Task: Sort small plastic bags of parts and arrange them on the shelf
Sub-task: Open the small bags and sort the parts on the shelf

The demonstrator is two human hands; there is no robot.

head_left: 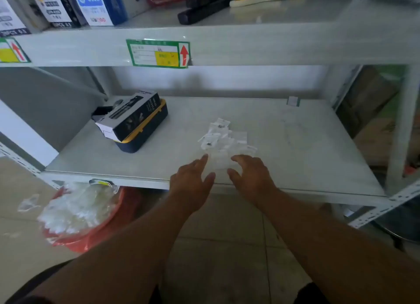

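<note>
Two hands are reaching onto the middle shelf (295, 144), the left hand (193, 176) and the right hand (250, 174) sitting close together near its front edge with fingers spread and relaxed, gripping nothing. Between their fingertips is lying a near-transparent plastic bag (219, 161); whether the fingers are actually touching it is hard to tell, since the film is so faint against the pale shelf. Just beyond it, a loose heap of small plastic bags of parts (223, 136) is spreading toward the back, several overlapping, with small dark parts showing in a few of them. To do this step well, the hands are probably best working one bag at a time: pressing a fingertip on a bag and sliding it clear of the pile before pinching a corner, because thin film lying flat is likely going to resist a straight lift and may drag its neighbours along. Checking the dark part inside each bag before placing it should be keeping like with like. To the left, well apart from the heap, a black-and-white product box (129, 115) is resting tilted on a dark blue case with yellow trim (145, 133). Below the shelf, a red basin (102, 231) is holding a heap of more clear bags (75, 210).
</note>
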